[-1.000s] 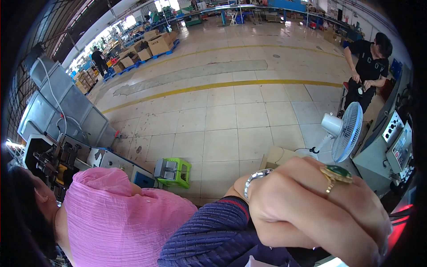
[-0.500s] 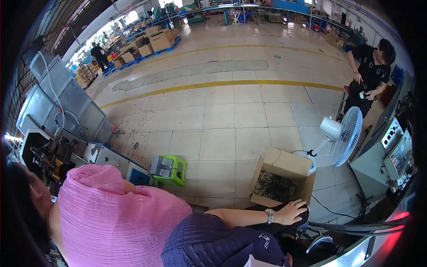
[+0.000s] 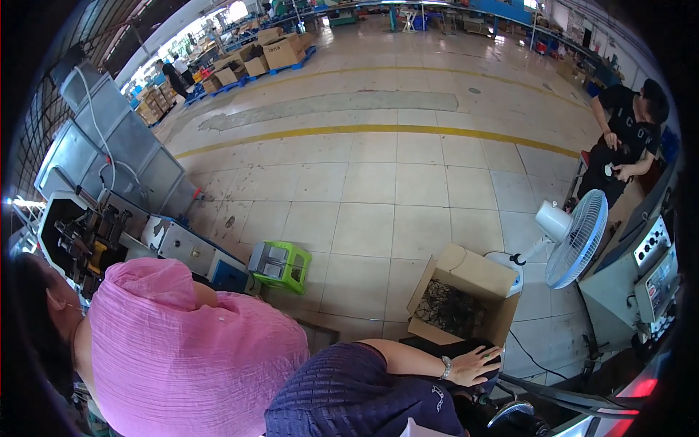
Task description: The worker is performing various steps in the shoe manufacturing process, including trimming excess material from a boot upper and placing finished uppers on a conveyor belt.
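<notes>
**Hand down on the black seat**

A second ago my right hand (image 3: 475, 364) filled the view close to the camera; now it lies lower, fingers spread flat, gripping nothing, palm on a black seat (image 3: 466, 348) just beside the open cardboard box (image 3: 466, 295). My left hand is out of sight.

An open brown carton (image 3: 466, 297) stands on the tiled floor just left of a white and blue fan (image 3: 575, 237), its flaps raised and a dark tangle inside. Far beyond the carton, past a yellow floor line, closed brown boxes (image 3: 273, 52) sit stacked on blue pallets, with more brown boxes (image 3: 151, 105) to their left. Right of the fan, a grey control panel (image 3: 655, 262) with dials and small labels faces the aisle.
</notes>
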`<state>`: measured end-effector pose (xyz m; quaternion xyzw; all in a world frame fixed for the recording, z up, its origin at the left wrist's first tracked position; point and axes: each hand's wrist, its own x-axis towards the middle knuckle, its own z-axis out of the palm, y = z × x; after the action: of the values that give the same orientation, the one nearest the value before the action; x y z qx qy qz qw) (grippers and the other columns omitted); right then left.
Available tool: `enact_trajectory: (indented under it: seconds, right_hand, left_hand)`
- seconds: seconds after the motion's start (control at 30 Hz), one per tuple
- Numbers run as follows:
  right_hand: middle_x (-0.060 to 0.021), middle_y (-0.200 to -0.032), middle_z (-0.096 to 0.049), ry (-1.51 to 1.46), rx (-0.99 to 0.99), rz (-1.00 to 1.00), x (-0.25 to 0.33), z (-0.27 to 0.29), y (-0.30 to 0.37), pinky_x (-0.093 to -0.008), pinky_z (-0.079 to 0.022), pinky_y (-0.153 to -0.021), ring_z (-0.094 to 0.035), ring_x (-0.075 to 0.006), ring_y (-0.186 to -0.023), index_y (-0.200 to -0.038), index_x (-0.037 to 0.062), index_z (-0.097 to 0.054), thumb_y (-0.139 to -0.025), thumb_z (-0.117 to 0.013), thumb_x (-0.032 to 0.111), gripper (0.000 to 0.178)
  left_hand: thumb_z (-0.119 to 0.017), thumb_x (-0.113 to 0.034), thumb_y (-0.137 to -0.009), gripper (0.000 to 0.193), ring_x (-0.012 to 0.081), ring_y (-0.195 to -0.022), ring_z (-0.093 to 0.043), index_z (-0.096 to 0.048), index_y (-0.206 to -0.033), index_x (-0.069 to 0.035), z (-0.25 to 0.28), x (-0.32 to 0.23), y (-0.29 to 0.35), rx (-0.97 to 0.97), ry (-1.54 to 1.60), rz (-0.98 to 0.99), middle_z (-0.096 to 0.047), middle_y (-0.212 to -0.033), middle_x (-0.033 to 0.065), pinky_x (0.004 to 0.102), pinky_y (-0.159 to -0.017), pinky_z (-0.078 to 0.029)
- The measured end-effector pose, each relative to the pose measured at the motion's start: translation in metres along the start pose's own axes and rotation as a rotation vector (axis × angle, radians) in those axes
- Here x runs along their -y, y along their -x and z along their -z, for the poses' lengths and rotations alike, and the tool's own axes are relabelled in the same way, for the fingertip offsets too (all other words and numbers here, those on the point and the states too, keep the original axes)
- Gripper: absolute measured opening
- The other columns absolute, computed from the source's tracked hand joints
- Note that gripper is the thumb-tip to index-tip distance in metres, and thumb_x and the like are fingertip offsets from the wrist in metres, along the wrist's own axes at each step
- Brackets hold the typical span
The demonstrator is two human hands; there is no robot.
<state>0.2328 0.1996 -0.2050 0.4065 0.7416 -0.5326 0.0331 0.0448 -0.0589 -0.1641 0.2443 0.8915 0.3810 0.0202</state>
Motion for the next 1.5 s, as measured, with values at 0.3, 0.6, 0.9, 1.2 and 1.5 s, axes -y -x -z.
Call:
enact_trajectory:
  seconds: [0.3,0.6,0.9,1.2,1.5]
  right_hand:
    - [-0.0130,-0.088,-0.071,0.104,0.127,0.082,0.002,0.005,-0.001,-0.0304,-0.054,-0.071,-0.066,-0.0186,-0.076,-0.114,0.0039,-0.068,-0.094,-0.062,0.019,0.025]
    - [-0.0145,-0.091,-0.072,0.081,0.092,0.039,0.016,0.004,0.009,-0.0314,-0.055,-0.072,-0.067,-0.0207,-0.079,-0.115,0.0028,-0.067,-0.094,-0.062,0.021,0.028]
    - [-0.0134,-0.095,-0.071,0.283,0.122,-0.149,0.082,-0.003,0.041,-0.0312,-0.055,-0.079,-0.067,-0.0215,-0.084,-0.121,0.0055,-0.064,-0.095,-0.060,0.024,0.032]
    - [-0.0141,-0.096,-0.071,0.232,0.143,-0.118,0.077,-0.001,0.039,-0.0314,-0.055,-0.080,-0.067,-0.0224,-0.087,-0.122,0.0064,-0.064,-0.094,-0.062,0.025,0.033]
    - [-0.0147,-0.097,-0.071,0.147,0.125,-0.111,0.057,-0.002,0.039,-0.0315,-0.054,-0.082,-0.066,-0.0232,-0.090,-0.122,0.0072,-0.064,-0.093,-0.064,0.025,0.035]
  left_hand:
    - [-0.056,-0.028,-0.090,0.058,0.0364,-0.145,-0.016,-0.040,-0.141,-0.006,0.001,-0.002,-0.004,0.033,-0.007,-0.007,-0.012,-0.156,0.0216,0.0580,-0.111,-0.027]
    - [-0.056,-0.029,-0.091,0.058,0.0367,-0.145,-0.017,-0.040,-0.141,-0.005,0.003,-0.007,-0.005,0.049,-0.022,0.004,-0.015,-0.155,0.0237,0.0580,-0.111,-0.027]
    - [-0.056,-0.027,-0.089,0.057,0.0371,-0.145,-0.018,-0.041,-0.139,-0.004,0.001,-0.005,-0.005,0.029,-0.033,-0.015,-0.017,-0.154,0.0246,0.0574,-0.110,-0.028]
    - [-0.059,-0.026,-0.086,0.058,0.0382,-0.143,-0.020,-0.043,-0.137,-0.004,-0.009,0.000,-0.008,-0.022,-0.024,-0.025,-0.016,-0.154,0.0246,0.0580,-0.109,-0.029]
    - [-0.059,-0.026,-0.087,0.054,0.0378,-0.143,-0.021,-0.046,-0.135,-0.005,-0.002,-0.003,-0.002,-0.029,-0.017,-0.019,-0.019,-0.153,0.0240,0.0565,-0.109,-0.029]
